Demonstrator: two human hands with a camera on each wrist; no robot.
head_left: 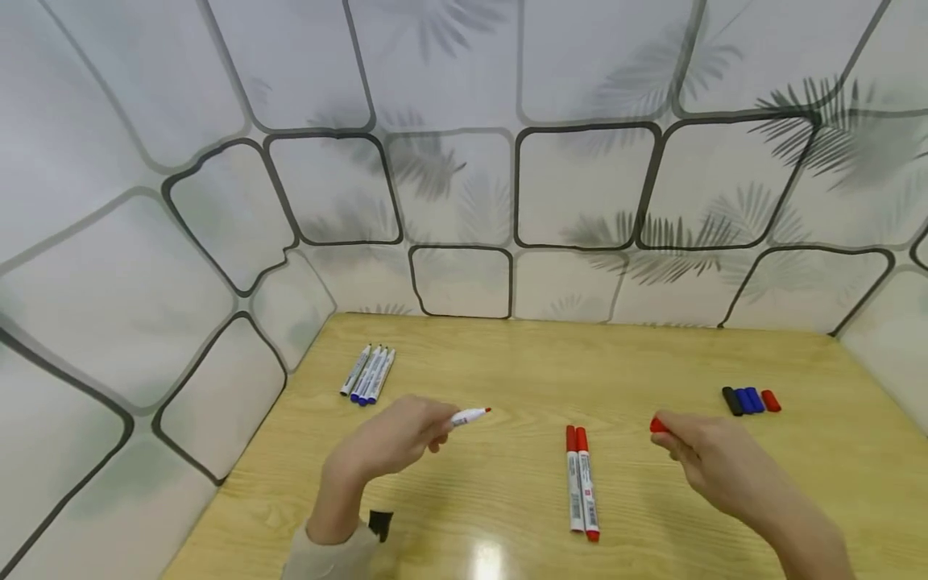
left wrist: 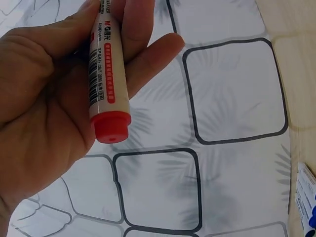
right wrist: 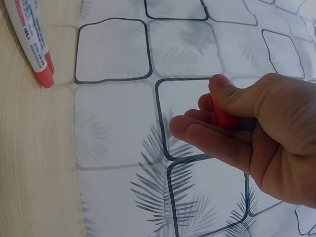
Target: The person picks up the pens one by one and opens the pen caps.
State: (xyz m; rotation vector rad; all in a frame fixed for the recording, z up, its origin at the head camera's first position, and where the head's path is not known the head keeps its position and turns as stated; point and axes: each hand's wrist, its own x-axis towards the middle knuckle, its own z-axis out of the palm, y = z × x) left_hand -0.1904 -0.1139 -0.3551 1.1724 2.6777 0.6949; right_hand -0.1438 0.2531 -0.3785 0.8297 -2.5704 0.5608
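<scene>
My left hand [head_left: 399, 435] grips a white marker [left wrist: 109, 74] with a red end; its bare red tip points right in the head view. Between the thumb and fingers of my right hand [head_left: 732, 459] is a red marker cap [right wrist: 225, 117], partly hidden by the fingers. Two capped red markers [head_left: 582, 483] lie side by side on the table between the hands. Beyond my right hand, a row of loose caps lies on the table: a black cap [head_left: 732, 401], two blue caps [head_left: 750, 400] and a red cap [head_left: 772, 401].
Several uncapped markers [head_left: 368, 374] with blue or dark ends lie together at the back left of the wooden table [head_left: 507, 362]. A patterned cloth wall [head_left: 464, 193] rises along the back and left edges. A small black patch [head_left: 380, 524] shows beside the left sleeve [head_left: 329, 556].
</scene>
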